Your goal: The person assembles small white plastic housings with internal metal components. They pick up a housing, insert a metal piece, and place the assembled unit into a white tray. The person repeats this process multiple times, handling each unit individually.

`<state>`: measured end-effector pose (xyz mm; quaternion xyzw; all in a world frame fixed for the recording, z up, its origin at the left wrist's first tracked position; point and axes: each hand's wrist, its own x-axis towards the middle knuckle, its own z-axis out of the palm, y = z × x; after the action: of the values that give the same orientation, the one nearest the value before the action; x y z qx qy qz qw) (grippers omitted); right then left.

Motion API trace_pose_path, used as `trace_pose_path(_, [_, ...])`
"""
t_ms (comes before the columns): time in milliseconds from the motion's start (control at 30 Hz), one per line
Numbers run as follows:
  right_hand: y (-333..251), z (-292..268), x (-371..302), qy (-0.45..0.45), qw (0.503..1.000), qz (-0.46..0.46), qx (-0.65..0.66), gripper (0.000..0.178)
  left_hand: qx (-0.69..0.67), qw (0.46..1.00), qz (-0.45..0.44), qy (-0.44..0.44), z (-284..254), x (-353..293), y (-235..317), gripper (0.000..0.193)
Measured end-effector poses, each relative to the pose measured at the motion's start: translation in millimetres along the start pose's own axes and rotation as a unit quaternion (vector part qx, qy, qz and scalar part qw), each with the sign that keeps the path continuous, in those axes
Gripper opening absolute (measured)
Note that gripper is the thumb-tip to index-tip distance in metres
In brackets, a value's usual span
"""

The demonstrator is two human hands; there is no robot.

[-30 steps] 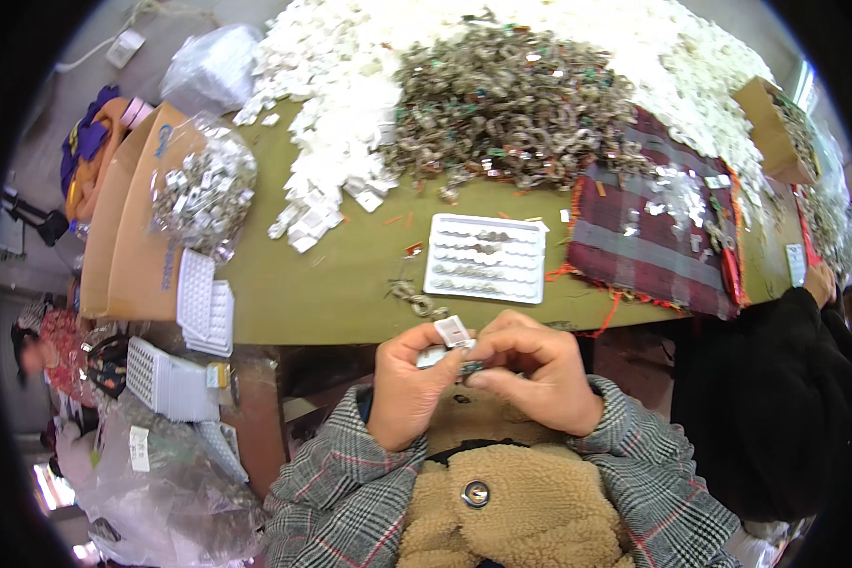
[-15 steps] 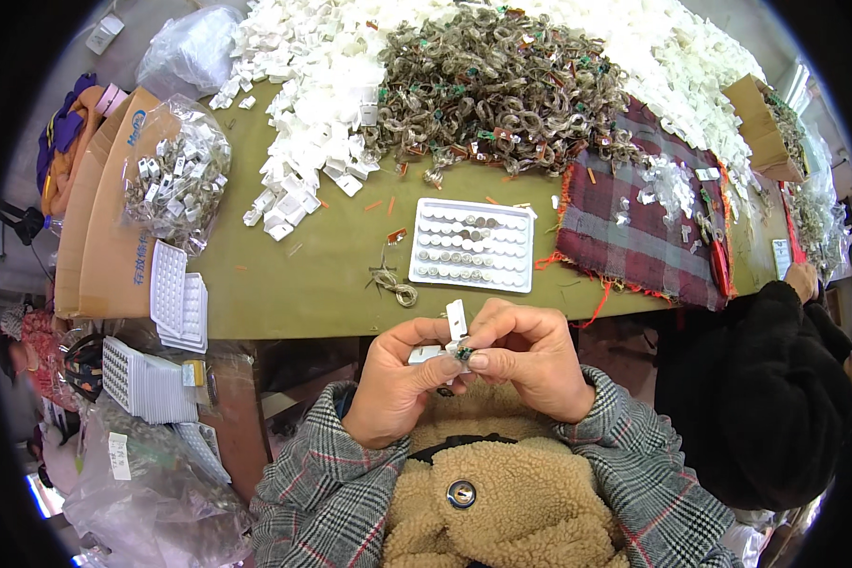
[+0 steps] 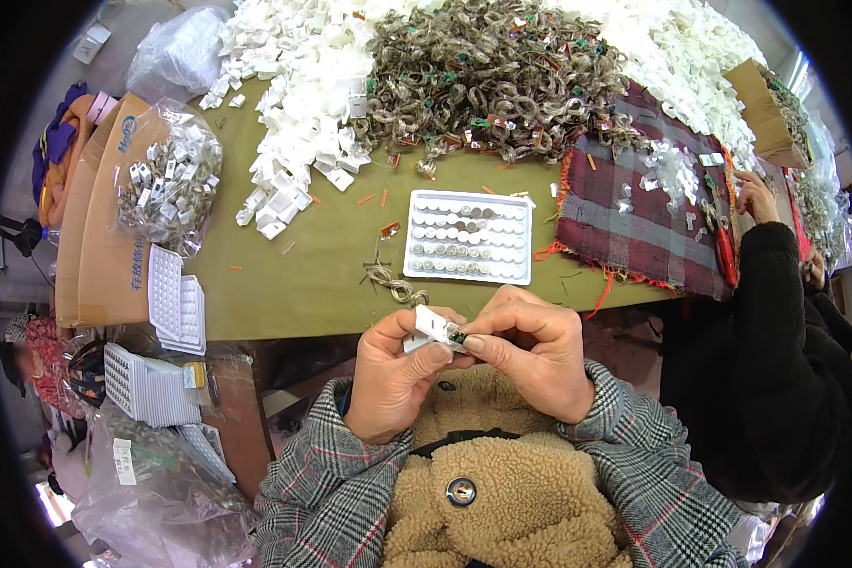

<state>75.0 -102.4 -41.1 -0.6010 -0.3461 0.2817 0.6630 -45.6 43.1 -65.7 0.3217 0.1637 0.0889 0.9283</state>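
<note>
Close in front of my chest, my left hand (image 3: 395, 379) is closed around a small white plastic case (image 3: 433, 325), gripping it between thumb and fingers. My right hand (image 3: 530, 352) pinches a small dark green circuit board (image 3: 457, 337) against the case's right side. Fingers hide most of both pieces. Just beyond my left fingertips, a twisted wire bundle (image 3: 395, 284) lies at the table's near edge. Past my hands sits a white tray (image 3: 518, 276) with rows of round cells, some holding silvery button cells.
White plastic cases (image 3: 298, 123) and coiled wires with boards (image 3: 492, 85) are heaped across the green table (image 3: 331, 265). Right of the tray lies a plaid cloth (image 3: 625, 227) with red-handled pliers (image 3: 725, 256). A co-worker's hand (image 3: 755, 197) reaches there. A cardboard box (image 3: 95, 237) stands left.
The white case has tipped from upright to slanting left, and the board now sits against it. At the right, the co-worker's arm has stretched forward to the cloth's edge.
</note>
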Motion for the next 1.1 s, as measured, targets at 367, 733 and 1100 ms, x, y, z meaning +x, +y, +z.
trace_pose_path(367, [-6, -5, 9, -0.098, 0.968, -0.114, -0.203, 0.023, -0.018, 0.999, -0.038, 0.001, -11, 2, 1, 0.015])
trace_pose_path(733, [-4, 1, 7, -0.061, 0.944, -0.202, -0.253, 0.034, 0.243, 0.966, 0.086, 0.017, -1, -5, 11, 0.022])
trace_pose_path(1100, [-10, 6, -2, -0.01, 0.974, -0.111, -0.197, 0.018, 0.27, 0.942, 0.2, 0.007, 1, -9, 5, 0.023])
